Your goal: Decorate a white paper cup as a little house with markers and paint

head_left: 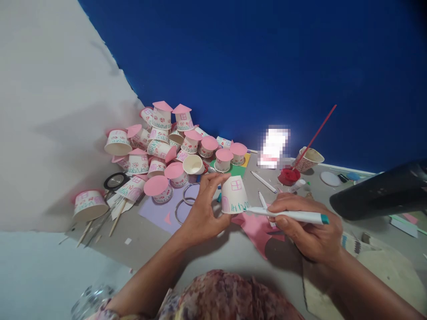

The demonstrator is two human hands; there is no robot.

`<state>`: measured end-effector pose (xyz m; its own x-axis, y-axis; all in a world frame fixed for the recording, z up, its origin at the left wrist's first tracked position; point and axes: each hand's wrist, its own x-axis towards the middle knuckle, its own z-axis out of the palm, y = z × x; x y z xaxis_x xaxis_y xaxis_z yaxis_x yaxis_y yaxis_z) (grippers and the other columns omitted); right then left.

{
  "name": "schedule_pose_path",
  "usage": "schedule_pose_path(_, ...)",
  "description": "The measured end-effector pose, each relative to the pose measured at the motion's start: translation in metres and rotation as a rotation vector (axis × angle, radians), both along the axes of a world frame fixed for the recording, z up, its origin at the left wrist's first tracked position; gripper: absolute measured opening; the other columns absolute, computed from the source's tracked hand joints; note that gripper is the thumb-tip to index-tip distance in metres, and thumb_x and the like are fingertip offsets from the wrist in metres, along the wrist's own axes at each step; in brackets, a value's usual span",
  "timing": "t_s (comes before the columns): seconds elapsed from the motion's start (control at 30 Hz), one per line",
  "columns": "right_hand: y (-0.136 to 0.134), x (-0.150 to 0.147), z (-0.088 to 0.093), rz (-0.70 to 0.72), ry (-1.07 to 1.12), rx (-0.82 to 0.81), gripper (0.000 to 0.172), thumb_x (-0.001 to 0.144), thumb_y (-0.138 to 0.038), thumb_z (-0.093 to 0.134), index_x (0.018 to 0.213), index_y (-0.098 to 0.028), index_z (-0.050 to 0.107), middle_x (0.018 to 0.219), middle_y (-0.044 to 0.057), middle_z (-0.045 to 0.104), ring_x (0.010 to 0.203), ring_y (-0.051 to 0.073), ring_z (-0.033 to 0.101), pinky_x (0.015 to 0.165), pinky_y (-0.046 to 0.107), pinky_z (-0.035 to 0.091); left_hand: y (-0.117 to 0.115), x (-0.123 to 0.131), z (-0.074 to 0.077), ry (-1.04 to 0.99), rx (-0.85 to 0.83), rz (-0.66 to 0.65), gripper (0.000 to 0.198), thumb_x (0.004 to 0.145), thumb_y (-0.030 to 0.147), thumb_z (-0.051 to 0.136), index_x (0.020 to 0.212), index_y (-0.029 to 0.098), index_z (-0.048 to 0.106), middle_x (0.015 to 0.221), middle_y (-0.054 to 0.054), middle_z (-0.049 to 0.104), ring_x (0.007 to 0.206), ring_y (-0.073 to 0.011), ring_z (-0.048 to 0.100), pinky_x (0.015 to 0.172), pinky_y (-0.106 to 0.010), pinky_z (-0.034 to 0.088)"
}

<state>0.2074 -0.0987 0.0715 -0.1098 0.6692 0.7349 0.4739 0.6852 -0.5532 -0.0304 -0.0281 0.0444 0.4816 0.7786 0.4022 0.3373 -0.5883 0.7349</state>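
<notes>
An upside-down white paper cup is in my left hand, pinched between thumb at the base and fingers at the top. A pink window and a pink door are drawn on it, with green grass strokes along its rim. In my right hand is a white felt-tip pen with a green end, its tip touching the cup near the lower right rim. Pink paper scraps lie under and beside the cup. Behind my left hand, a heap of decorated cups with pink paper roofs is piled up.
Metal rings rest on a purple sheet. Further back are another pen, a pot of red paint, a paper cup holding a red stick, and a blurred bright screen. A dark bottle and a cloth lie at right.
</notes>
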Motion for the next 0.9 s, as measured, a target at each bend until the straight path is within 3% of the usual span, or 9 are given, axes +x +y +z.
schedule_pose_path(0.13,-0.001,0.005,-0.005,-0.043,-0.003,0.009,0.012,0.095,-0.017,0.072,0.102,-0.023,0.079,0.081,0.004,0.083,0.068,0.021,0.078,0.069,0.033,0.065,0.001,-0.001,-0.002,-0.041,-0.035,0.009,0.077,0.079,0.009,0.072,0.148,0.032,0.047,0.146,-0.010,0.050,0.141,-0.0311,0.052,0.113,-0.048,0.052)
schedule_pose_path(0.3,-0.003,0.011,-0.007,-0.127,-0.010,0.004,0.011,0.097,-0.019,0.072,0.104,-0.023,0.080,0.073,0.004,0.080,0.066,0.021,0.077,0.058,0.031,0.062,0.001,0.000,-0.004,-0.101,-0.083,-0.002,0.075,0.080,0.012,0.072,0.148,0.032,0.047,0.147,-0.010,0.049,0.143,-0.0304,0.050,0.113,-0.047,0.051)
schedule_pose_path(0.47,-0.003,0.004,0.000,-0.041,-0.014,0.010,0.012,0.099,-0.020,0.070,0.104,-0.024,0.080,0.079,0.005,0.083,0.068,0.022,0.078,0.065,0.034,0.066,-0.002,0.002,0.000,-0.051,-0.044,-0.013,0.076,0.078,0.008,0.069,0.147,0.031,0.048,0.145,-0.011,0.051,0.142,-0.0309,0.050,0.114,-0.049,0.051)
schedule_pose_path(0.57,-0.001,-0.001,0.005,0.008,-0.023,0.017,0.013,0.099,-0.019,0.069,0.104,-0.024,0.080,0.078,0.004,0.082,0.065,0.021,0.078,0.061,0.031,0.064,-0.003,0.002,0.000,-0.033,-0.027,-0.023,0.077,0.078,0.007,0.069,0.148,0.031,0.047,0.144,-0.011,0.051,0.143,-0.0306,0.050,0.116,-0.051,0.049)
schedule_pose_path(0.9,0.000,-0.003,0.006,0.028,-0.048,0.017,0.013,0.098,-0.017,0.070,0.103,-0.024,0.080,0.076,0.003,0.082,0.064,0.020,0.077,0.060,0.030,0.062,-0.006,0.003,0.002,-0.042,-0.003,-0.040,0.076,0.079,0.009,0.069,0.148,0.031,0.046,0.144,-0.010,0.050,0.143,-0.0299,0.049,0.117,-0.049,0.049)
